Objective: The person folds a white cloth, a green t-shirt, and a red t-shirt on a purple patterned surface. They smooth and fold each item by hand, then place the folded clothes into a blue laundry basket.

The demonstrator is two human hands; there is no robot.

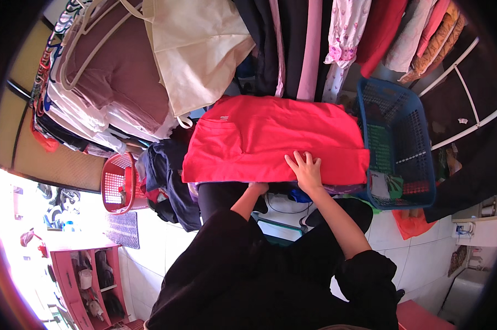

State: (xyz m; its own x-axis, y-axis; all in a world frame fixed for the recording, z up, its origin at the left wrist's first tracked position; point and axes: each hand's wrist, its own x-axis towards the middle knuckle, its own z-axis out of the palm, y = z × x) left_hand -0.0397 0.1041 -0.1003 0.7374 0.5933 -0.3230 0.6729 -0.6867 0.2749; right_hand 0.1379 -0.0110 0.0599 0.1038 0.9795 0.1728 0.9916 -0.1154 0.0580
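A red garment (273, 128) with a pocket-like panel at its left lies spread out flat before me. My right hand (307, 171) rests on its near part, palm down with fingers apart. At the garment's near edge is my left hand (258, 188), its fingers hidden beneath the cloth, so its grip does not show. Some patterned purple cloth peeks out under the red one. Dark blue clothes (162, 173) are heaped against the garment's left side.
A blue plastic basket (432, 165) stands close at the right, holding a few items. Further left is a red plastic basket (104, 181). Clothes on hangers and a cream cloth bag (199, 49) hang along the far side. A pink cabinet (61, 268) stands at lower left.
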